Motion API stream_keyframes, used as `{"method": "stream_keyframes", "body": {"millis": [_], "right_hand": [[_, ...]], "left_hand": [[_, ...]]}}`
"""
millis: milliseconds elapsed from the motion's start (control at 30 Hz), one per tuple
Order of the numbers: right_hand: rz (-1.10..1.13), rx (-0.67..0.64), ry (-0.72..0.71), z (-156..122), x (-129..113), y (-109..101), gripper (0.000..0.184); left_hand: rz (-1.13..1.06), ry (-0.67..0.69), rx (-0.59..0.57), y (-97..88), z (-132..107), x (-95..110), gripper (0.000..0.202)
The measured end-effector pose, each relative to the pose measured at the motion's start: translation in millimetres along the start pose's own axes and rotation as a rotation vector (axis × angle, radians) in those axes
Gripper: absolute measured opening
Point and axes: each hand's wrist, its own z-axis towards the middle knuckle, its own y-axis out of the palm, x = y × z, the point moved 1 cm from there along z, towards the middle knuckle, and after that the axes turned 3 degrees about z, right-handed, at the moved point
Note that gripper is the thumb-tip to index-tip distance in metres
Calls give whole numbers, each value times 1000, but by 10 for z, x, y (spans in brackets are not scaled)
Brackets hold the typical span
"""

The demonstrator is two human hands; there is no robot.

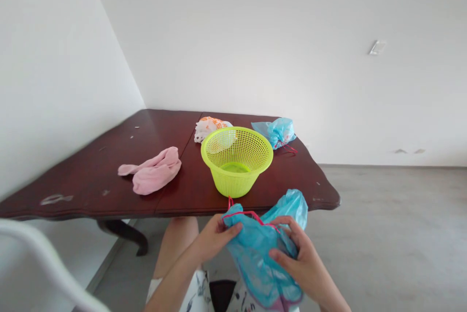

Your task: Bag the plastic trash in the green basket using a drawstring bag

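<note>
A blue plastic drawstring bag (pixel 255 244) with a red string hangs between my hands, above my lap at the table's front edge. My left hand (pixel 217 238) pinches its upper left corner near the red string. On the other side my right hand (pixel 299 253) grips the bag with fingers curled over its top and the thumb in front. Something pinkish shows dimly at the bag's bottom; I cannot make out what. Just beyond the bag stands a yellow-green plastic basket (pixel 235 185) with perforated sides, and nothing lies in it.
On the dark wooden table (pixel 189 195), a folded pink cloth (pixel 156 171) lies at left. Behind the basket sit a white-and-orange plastic bag (pixel 207 127) and another blue bag (pixel 280 132) with red string. A white chair rail (pixel 44 258) curves at lower left.
</note>
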Motion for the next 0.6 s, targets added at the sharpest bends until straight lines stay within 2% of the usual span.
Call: {"method": "stream_keyframes", "body": {"millis": [67,100,167,200,267,333,367,400,467,500,533,600], "right_hand": [[-296,49,-80,28,-85,-250,42],[-429,108,-146,36,-130,-350,42],[-641,288,-302,7,-208,-425,62],[-716,403,-382,-39,-234,-375,74],[-788,635,-547,-184,-246,-83,84],[-651,742,-780,-346,-211,380,63],[-572,649,-944,-404,-189,625,47],[-508,473,-1055,-433,-167,843,34],[-461,175,-974,-396,-140,1109,29],[-456,89,-905,-346,-140,1147,30],[-465,62,-836,-286,-149,1127,30],[-503,118,-752,-175,-183,983,25]], "left_hand": [[168,88,68,-242,-107,120,69],[232,137,84,-352,-166,184,63],[294,196,48,-512,-287,311,49],[301,208,11,-553,-347,373,46],[311,237,-12,-552,-465,496,47],[342,289,41,-452,-574,612,48],[372,337,73,-375,-623,667,47],[419,403,101,-285,-666,720,46],[563,577,136,-98,-730,803,43],[648,658,140,-12,-747,827,42],[721,726,132,62,-752,834,42],[778,824,78,167,-733,794,41]]}}
